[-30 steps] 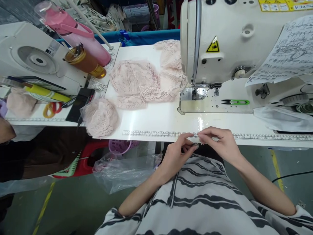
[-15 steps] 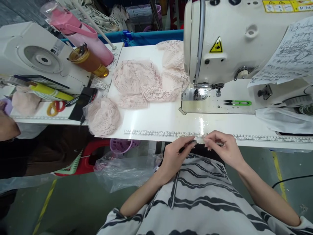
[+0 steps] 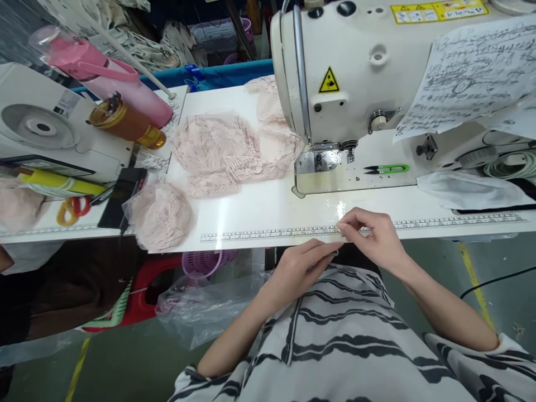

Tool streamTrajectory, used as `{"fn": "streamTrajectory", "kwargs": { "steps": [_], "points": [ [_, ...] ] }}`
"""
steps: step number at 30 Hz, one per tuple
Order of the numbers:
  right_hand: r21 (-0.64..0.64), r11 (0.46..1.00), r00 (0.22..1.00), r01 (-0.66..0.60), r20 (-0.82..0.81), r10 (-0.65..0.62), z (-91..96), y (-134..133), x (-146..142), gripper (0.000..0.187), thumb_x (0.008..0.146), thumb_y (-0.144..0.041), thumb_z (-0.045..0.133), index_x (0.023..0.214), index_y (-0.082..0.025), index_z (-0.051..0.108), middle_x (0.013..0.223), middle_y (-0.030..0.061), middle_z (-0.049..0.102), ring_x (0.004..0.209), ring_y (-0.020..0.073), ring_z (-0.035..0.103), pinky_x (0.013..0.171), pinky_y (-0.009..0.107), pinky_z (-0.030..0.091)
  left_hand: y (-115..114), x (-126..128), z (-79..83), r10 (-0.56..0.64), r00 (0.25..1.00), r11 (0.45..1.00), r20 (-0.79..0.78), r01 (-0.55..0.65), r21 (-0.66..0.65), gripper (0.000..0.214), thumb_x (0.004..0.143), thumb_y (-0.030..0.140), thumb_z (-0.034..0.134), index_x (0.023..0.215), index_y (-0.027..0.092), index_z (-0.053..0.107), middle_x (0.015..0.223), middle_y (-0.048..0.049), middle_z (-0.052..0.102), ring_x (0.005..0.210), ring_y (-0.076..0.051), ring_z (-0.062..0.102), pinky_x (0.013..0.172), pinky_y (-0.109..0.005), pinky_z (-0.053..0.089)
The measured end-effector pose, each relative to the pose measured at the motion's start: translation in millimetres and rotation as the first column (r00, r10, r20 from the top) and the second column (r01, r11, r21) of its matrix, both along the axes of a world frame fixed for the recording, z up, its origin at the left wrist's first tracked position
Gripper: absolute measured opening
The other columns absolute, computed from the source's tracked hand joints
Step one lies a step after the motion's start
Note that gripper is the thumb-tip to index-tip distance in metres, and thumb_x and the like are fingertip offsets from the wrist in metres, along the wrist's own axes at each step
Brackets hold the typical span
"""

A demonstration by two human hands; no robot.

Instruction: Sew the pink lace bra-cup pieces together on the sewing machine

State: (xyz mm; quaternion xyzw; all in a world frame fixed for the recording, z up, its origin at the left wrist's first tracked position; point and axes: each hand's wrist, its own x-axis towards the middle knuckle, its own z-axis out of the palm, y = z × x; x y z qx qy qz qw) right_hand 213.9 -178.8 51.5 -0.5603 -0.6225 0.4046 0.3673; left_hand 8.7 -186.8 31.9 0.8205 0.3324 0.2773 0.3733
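Observation:
Just over the table's front edge, my left hand is closed, thumb and fingers pressed together on a small shiny metal piece. Most of that piece is hidden by the fingers, so its exact kind does not show. My right hand is pinched close to the left fingertips, above the printed ruler strip. Whatever lies between its fingertips is too small to make out. Beyond both hands stands a sewing machine, with green thread snips lying on its bed.
Pale pink lace pieces lie left of the machine, and a lace bundle sits near the front edge. Further left are a pink bottle, an amber cup and another machine. White cloth lies at right.
The view has shifted, so the machine appears further left. My left hand has turned more palm-down, covering more of the metal piece, and my right fingertips have come closer to it.

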Motion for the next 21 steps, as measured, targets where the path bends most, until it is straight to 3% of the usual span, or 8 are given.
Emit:
{"fn": "streamTrajectory", "kwargs": {
  "steps": [4,7,10,15,21],
  "points": [
    [0.087,0.996,0.997,-0.014,0.072,0.008,3.3,-12.9,-1.2,0.017,0.092,-0.027,0.051,0.081,-0.022,0.062,0.069,0.0006,0.063,0.061,0.0122,0.056,0.049,0.023,0.04,6.1,5.4,-5.9,0.156,0.985,0.952,-0.069,-0.132,0.275,0.035,0.095,0.014,0.051,0.129,0.019,0.056,0.098,-0.0071,0.069,0.087,-0.016,0.068,0.074,-0.026,0.057],
    [-0.003,0.999,0.999,-0.05,0.014,0.05,-4.3,-22.4,-7.4,0.018,0.093,-0.03,0.049,0.082,-0.022,0.061,0.069,0.0007,0.063,0.062,0.013,0.057,0.048,0.024,0.039,5.8,11.9,-11.5,0.243,0.97,0.888,0.004,-0.225,0.402,0.036,0.093,0.012,0.053,0.128,0.02,0.056,0.103,-0.008,0.071,0.091,-0.018,0.069,0.077,-0.027,0.059],
    [-0.133,0.986,0.985,-0.096,-0.157,0.075,-15.3,-25.0,-15.4,0.021,0.093,-0.034,0.05,0.077,-0.022,0.058,0.066,-0.0008,0.061,0.06,0.0127,0.058,0.051,0.024,0.043,3.4,16.7,-15.8,0.278,0.959,0.845,0.06,-0.274,0.459,0.039,0.091,0.009,0.055,0.128,0.02,0.055,0.105,-0.0085,0.071,0.094,-0.018,0.07,0.079,-0.028,0.06],
    [-0.312,0.94,0.914,-0.137,-0.405,-0.001,-24.2,-17.6,-17.2,0.029,0.086,-0.045,0.06,0.072,-0.021,0.058,0.063,-0.0025,0.059,0.056,0.0107,0.056,0.056,0.025,0.048,-0.1,15.9,-17.2,0.294,0.95,0.856,0.105,-0.311,0.413,0.037,0.091,0.007,0.056,0.124,0.023,0.059,0.109,-0.0063,0.071,0.099,-0.017,0.069,0.083,-0.029,0.061],
    [-0.307,0.946,0.908,-0.108,-0.418,-0.032,-22.2,-10.7,-11.5,0.028,0.085,-0.046,0.063,0.074,-0.02,0.06,0.063,-0.0026,0.059,0.055,0.0105,0.054,0.056,0.025,0.046,-1.4,14.1,-16.5,0.338,0.924,0.905,0.178,-0.371,0.206,0.032,0.09,0.012,0.06,0.118,0.025,0.065,0.106,-0.0033,0.072,0.095,-0.016,0.07,0.081,-0.031,0.062]
  ]
}}
